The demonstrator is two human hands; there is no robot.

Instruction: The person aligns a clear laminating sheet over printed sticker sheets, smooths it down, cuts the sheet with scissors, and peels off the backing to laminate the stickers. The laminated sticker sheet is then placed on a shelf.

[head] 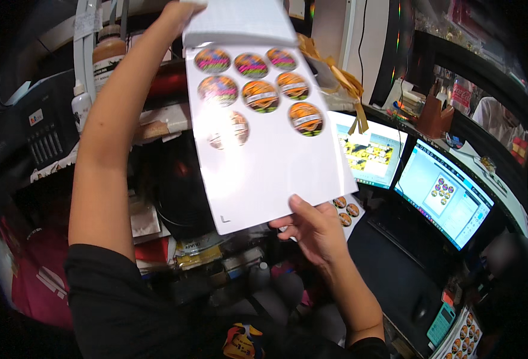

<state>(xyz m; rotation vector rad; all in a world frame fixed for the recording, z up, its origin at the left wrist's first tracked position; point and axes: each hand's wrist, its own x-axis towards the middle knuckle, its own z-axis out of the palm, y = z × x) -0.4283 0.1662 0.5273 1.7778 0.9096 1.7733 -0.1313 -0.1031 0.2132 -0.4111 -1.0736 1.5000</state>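
Observation:
A glossy white sheet [255, 175] printed with several round, colourful labels [260, 96] hangs tilted before me. Strong glare washes out one label at its left side. Across its top curls a white flap [241, 22], which runs out of the picture. My left hand [181, 13], partly cut off by the upper rim, has its fingers at the flap's left corner. At the lower edge, my right hand [320, 229] pinches the sheet, thumb in front and fingers behind. Behind that hand shows a second sheet [356, 215] with round orange labels.
Two lit monitors [443, 193] stand at right, above a black keyboard [398, 242] and mouse [420, 309]. A teal calculator [441, 324] lies near more label sheets [468, 336]. At left are a black printer [35, 125], a brown ink bottle [109, 51] and a white bottle [81, 107].

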